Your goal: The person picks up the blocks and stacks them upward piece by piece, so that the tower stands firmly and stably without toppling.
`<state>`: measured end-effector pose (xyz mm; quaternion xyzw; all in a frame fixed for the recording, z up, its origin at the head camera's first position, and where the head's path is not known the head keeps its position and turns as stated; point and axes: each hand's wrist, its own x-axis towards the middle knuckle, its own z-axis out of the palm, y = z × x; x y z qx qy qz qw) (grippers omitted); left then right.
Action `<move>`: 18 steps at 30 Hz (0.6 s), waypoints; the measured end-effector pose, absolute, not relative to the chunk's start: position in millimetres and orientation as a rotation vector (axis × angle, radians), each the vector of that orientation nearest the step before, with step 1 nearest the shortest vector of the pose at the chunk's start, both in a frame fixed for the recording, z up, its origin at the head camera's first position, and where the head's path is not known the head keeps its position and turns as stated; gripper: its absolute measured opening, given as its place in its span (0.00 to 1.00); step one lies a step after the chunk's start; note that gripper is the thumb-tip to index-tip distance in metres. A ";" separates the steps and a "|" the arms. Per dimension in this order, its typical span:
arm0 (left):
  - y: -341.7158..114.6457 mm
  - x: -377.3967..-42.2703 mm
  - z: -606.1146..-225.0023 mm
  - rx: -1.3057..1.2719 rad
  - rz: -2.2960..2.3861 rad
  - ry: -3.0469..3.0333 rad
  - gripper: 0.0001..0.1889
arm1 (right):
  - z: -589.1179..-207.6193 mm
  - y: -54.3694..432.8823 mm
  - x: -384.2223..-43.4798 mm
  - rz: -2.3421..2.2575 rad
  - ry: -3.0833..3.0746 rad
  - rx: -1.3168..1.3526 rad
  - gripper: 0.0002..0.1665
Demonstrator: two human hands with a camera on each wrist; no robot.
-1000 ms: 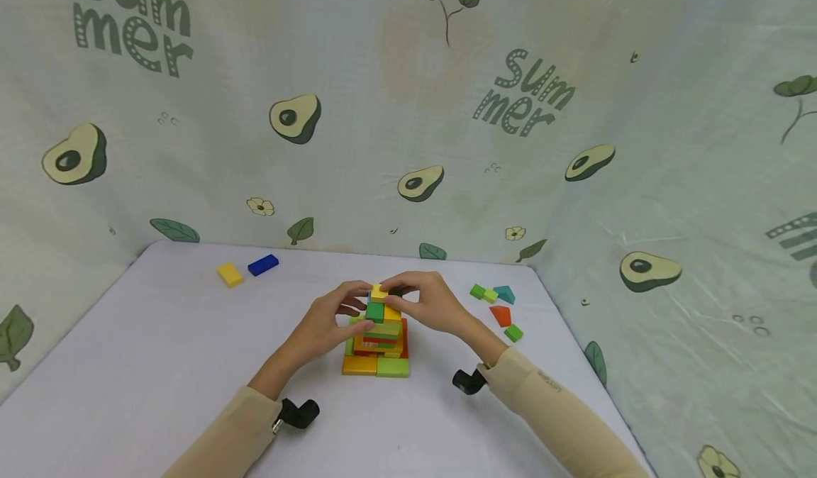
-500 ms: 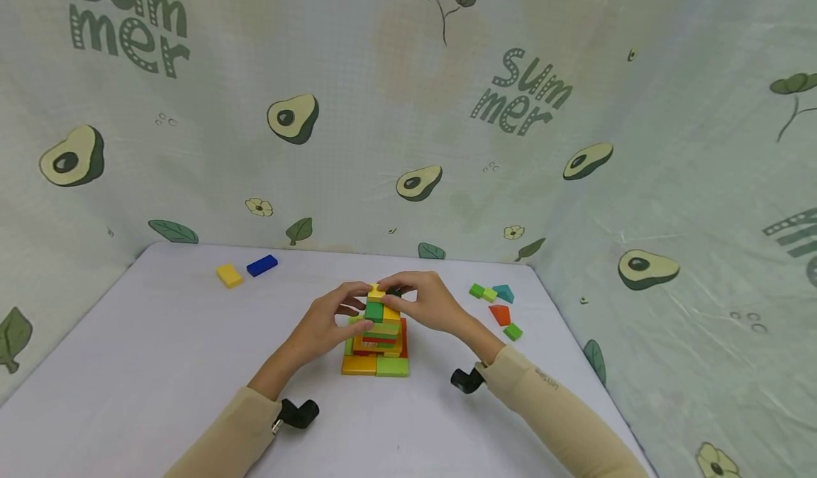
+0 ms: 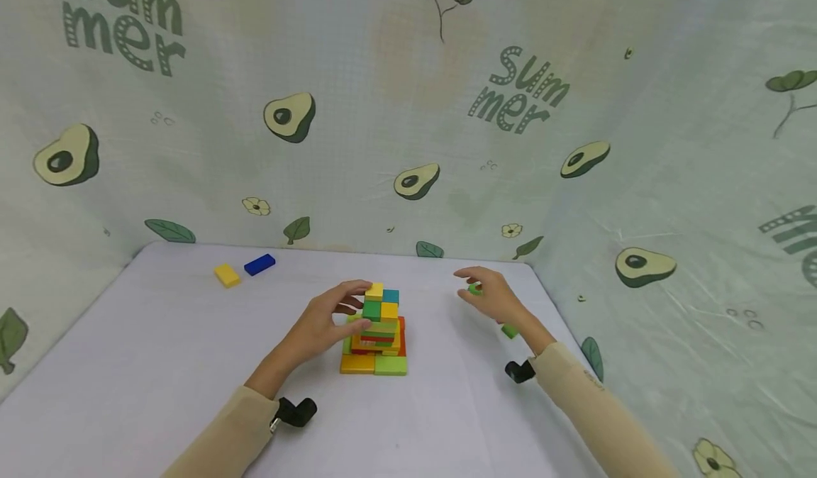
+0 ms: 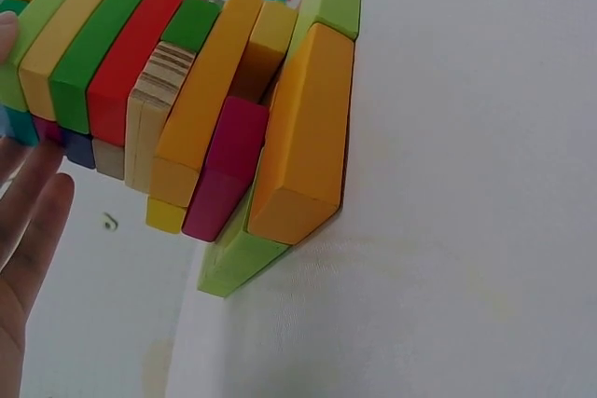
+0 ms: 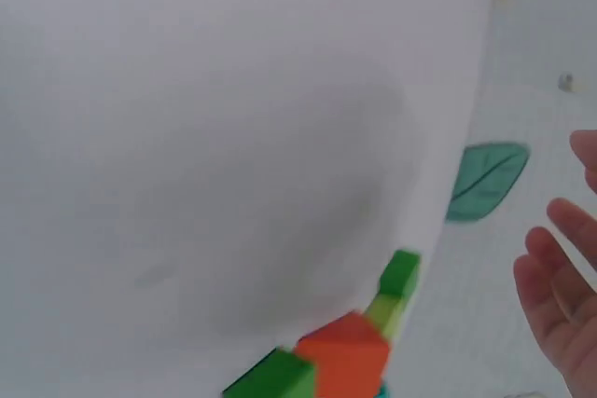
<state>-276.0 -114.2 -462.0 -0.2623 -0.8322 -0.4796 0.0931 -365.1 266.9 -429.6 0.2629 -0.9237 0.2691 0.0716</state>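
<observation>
A tower of coloured wooden blocks stands mid-table, on a wider base of orange, light green and red pieces. A yellow block and a blue block sit side by side on top. My left hand holds the tower's left side, thumb low on the front and fingertips near the yellow block. The left wrist view shows the stacked layers between thumb and fingers. Off to the right, my right hand hovers over loose blocks, fingers parted and holding nothing.
Green blocks lie partly under the right hand; the right wrist view adds an orange-red block beside them. A yellow block and a dark blue block lie back left. A printed cloth hangs behind the table.
My right hand has left the tower top and moved right, above the loose blocks, uncovering the blue block beside the yellow one. The left hand keeps its place on the tower.
</observation>
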 end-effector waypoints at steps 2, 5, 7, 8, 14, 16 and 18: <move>-114.1 -276.3 -462.1 -0.781 -1.412 -2.471 0.35 | -440.0 286.1 -376.7 0.753 -2.841 0.702 0.25; -115.2 -276.0 -462.9 -0.787 -1.402 -2.472 0.34 | -453.1 303.5 -391.6 0.666 -2.935 0.599 0.26; -116.1 -275.3 -463.2 -0.784 -1.410 -2.471 0.34 | -459.9 308.6 -399.8 0.616 -2.974 0.561 0.27; -116.3 -275.0 -463.3 -0.784 -1.412 -2.470 0.34 | -463.1 310.1 -403.7 0.585 -2.981 0.559 0.27; -115.9 -275.1 -462.2 -0.797 -1.408 -2.460 0.34 | -473.8 307.6 -413.8 0.462 -2.976 0.533 0.23; -115.6 -275.7 -461.4 -0.799 -1.402 -2.462 0.34 | -474.9 305.0 -412.5 0.458 -2.975 0.508 0.22; -115.4 -275.9 -460.5 -0.800 -1.401 -2.467 0.34 | -475.2 302.5 -409.4 0.478 -2.978 0.486 0.21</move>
